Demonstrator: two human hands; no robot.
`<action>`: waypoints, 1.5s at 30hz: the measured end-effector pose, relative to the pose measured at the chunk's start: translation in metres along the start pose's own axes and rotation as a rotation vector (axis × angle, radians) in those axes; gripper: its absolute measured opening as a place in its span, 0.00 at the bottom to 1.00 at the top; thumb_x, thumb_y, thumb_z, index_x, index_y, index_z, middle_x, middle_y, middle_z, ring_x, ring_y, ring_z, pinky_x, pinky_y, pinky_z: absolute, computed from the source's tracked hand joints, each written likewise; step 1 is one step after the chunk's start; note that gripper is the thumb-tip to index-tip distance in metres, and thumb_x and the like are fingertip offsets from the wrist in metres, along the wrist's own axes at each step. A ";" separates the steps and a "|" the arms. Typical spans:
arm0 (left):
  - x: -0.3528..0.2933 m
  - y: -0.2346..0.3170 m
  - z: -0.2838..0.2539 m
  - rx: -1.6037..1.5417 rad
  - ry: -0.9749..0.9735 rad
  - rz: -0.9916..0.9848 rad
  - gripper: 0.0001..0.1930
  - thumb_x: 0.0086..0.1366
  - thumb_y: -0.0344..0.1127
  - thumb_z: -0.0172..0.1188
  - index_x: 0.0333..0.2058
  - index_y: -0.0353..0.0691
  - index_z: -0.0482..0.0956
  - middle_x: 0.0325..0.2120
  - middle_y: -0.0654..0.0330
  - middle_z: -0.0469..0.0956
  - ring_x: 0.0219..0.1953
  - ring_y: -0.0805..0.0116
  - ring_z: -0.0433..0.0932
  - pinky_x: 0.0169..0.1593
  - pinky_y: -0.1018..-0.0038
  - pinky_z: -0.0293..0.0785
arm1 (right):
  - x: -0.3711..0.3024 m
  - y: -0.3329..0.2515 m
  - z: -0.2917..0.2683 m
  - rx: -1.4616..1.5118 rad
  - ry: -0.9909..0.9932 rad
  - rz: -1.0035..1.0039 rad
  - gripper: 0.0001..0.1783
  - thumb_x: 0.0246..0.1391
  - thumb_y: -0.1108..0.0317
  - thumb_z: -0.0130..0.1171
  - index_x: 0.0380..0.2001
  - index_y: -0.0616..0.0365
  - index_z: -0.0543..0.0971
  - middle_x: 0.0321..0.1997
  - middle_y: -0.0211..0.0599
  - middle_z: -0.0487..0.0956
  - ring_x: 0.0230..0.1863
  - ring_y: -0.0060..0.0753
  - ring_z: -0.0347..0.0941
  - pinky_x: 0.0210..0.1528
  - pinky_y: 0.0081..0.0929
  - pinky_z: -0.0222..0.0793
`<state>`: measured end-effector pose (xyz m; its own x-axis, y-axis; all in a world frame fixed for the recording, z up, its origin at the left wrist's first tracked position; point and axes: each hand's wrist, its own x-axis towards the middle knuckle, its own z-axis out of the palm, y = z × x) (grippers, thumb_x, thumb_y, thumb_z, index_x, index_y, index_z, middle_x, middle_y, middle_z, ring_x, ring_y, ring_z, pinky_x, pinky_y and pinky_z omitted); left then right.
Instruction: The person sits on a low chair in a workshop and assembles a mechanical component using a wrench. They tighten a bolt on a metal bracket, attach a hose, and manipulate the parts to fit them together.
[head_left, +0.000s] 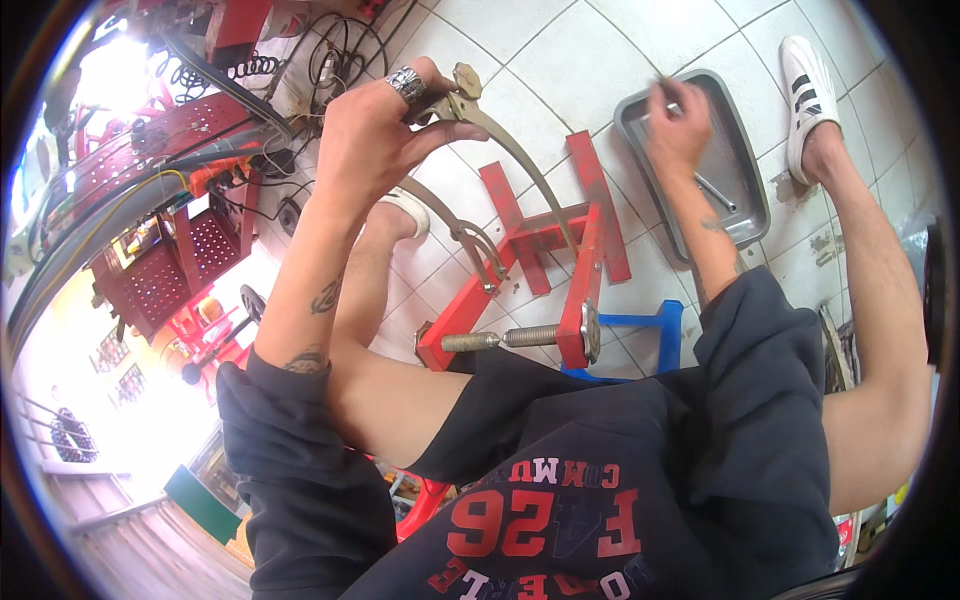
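Note:
My left hand (365,140) is closed around the top end of a curved tan metal arm (525,160), near its hinge piece. The arm bends down to a red metal stand (585,290) on the floor between my legs. A second curved tan arm (450,225) runs down beside it to the stand's left side. Two threaded rods (530,336) face each other across the stand's near end. Over a grey metal tray (755,205) at right is my right hand (680,130), fingers curled together and slightly blurred. What its fingertips hold is unclear.
A silver metal rod (715,193) lies in the tray. Behind the stand's near end is a blue metal frame (668,335). At left stand a red perforated cart (155,265) and tangled black cables (335,50). White tiles (560,65) cover the floor.

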<state>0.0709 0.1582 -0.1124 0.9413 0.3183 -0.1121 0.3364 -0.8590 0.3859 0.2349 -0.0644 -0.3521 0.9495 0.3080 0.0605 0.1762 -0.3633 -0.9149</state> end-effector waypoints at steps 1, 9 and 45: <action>-0.002 0.001 -0.001 -0.009 0.001 -0.015 0.25 0.48 0.54 0.76 0.35 0.42 0.80 0.20 0.61 0.78 0.24 0.60 0.78 0.29 0.68 0.72 | 0.006 -0.039 0.012 0.089 -0.053 -0.010 0.08 0.55 0.70 0.66 0.39 0.59 0.84 0.38 0.37 0.82 0.39 0.32 0.81 0.39 0.28 0.78; 0.003 0.006 -0.011 -0.076 -0.105 -0.097 0.25 0.49 0.51 0.77 0.37 0.41 0.79 0.24 0.58 0.81 0.29 0.56 0.81 0.33 0.68 0.74 | 0.018 -0.167 0.034 1.021 -0.821 0.075 0.13 0.50 0.75 0.71 0.40 0.64 0.82 0.37 0.33 0.84 0.40 0.24 0.81 0.45 0.23 0.78; 0.001 -0.001 -0.007 -0.234 -0.169 -0.106 0.16 0.55 0.26 0.68 0.41 0.39 0.73 0.34 0.54 0.80 0.37 0.52 0.79 0.40 0.64 0.74 | 0.009 -0.178 0.028 1.000 -0.883 0.253 0.09 0.45 0.85 0.69 0.32 0.69 0.82 0.30 0.42 0.84 0.35 0.31 0.83 0.42 0.28 0.83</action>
<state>0.0718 0.1619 -0.1063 0.8989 0.3133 -0.3064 0.4364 -0.7027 0.5620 0.2049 0.0273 -0.2002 0.3791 0.9220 -0.0795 -0.5979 0.1784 -0.7814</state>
